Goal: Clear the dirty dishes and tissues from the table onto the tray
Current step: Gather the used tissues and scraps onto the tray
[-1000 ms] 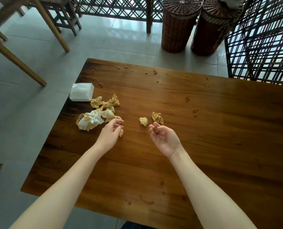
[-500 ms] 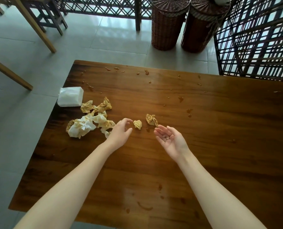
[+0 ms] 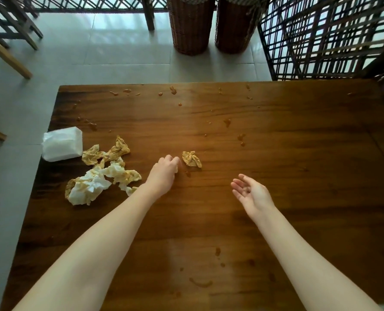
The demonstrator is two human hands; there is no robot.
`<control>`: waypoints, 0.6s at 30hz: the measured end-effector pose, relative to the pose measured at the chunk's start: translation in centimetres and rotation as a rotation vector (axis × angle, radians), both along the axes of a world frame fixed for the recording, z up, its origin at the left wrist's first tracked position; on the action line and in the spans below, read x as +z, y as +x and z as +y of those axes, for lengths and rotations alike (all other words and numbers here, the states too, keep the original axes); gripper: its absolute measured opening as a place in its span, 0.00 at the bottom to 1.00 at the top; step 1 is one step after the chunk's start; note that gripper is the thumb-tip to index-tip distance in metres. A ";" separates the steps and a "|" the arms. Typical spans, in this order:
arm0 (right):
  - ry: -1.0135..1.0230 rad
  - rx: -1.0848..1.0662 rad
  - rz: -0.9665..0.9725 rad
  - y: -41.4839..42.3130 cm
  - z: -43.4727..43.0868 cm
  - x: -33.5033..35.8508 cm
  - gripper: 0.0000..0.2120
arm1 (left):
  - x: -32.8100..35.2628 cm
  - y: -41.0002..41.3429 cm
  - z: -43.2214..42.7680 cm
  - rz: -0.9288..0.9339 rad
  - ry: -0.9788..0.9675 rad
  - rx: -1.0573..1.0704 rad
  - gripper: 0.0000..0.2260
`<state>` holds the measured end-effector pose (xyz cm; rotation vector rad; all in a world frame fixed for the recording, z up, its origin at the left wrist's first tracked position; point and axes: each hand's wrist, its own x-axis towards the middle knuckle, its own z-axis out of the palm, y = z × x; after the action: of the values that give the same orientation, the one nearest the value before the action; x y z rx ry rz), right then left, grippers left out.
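On the dark wooden table (image 3: 287, 158), my left hand (image 3: 164, 173) curls its fingers over a small stained tissue ball that is almost hidden beneath them. Just right of the fingertips lies another crumpled, sauce-stained tissue (image 3: 192, 158). A pile of several stained white tissues (image 3: 101, 176) lies left of that hand, near the table's left edge. My right hand (image 3: 251, 194) hovers palm up with relaxed fingers and holds nothing. No tray and no dishes are in view.
A white tissue pack (image 3: 62, 143) sits at the table's left edge. Brown sauce drops dot the far half and the near middle of the table. Two wicker baskets (image 3: 191, 25) and a lattice screen (image 3: 321, 37) stand beyond it; wooden chair legs (image 3: 7, 30) stand far left.
My left hand moved right from the tissue pile and closed over the small tissue ball. My right hand drew back to the right and opened its palm.
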<state>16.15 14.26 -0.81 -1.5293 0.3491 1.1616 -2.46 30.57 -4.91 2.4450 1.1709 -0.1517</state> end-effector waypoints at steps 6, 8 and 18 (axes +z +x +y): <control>-0.026 -0.060 0.047 0.5 -2.5 -0.5 0.08 | 0.5 1.2 1.0 -0.099 0.073 -0.004 0.15; -0.034 -0.068 0.059 0.7 -2.9 -0.6 0.08 | 0.9 2.6 1.3 -0.170 0.100 -0.046 0.16; -0.059 -0.106 0.077 2.5 -5.9 -0.7 0.07 | -0.7 6.0 0.4 -0.008 0.065 -0.163 0.12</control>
<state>18.62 8.36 -1.54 -1.5008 0.5144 1.1371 3.50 30.97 -5.59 2.5955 0.9875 -0.1538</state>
